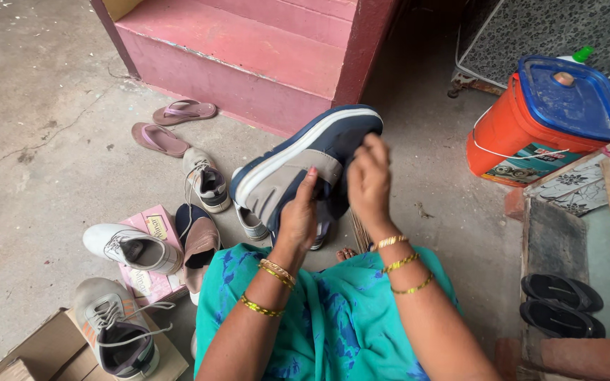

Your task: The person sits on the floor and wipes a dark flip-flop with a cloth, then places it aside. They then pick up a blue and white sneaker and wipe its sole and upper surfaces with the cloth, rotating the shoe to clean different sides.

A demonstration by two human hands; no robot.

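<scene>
Above the lap, left hand (298, 215) and right hand (368, 180) clasp a navy sneaker (298, 166) (light, bendy upper, probably); the stiffer sole edge looks the firmest hold.

the navy and grey sneaker with a white sole (305, 159) looks like matt cloth and smooth synthetic panels, its sole a dull rubber. the left hand (298, 219) and right hand (370, 180) grip it, wrists ringed by shiny gold metal bangles (400, 262). the teal and blue printed cloth garment (333, 317) looks soft and matt. the rough grey concrete floor (44, 169) is dusty and cracked. the pink painted step (248, 49) is matt and scuffed. the orange plastic bucket (510, 137) carries a glossy blue translucent plastic lid (573, 99). the brown cardboard box (44, 353) is plain matt paperboard. the black sandals (559, 303) look smooth, slightly glossy.
</scene>
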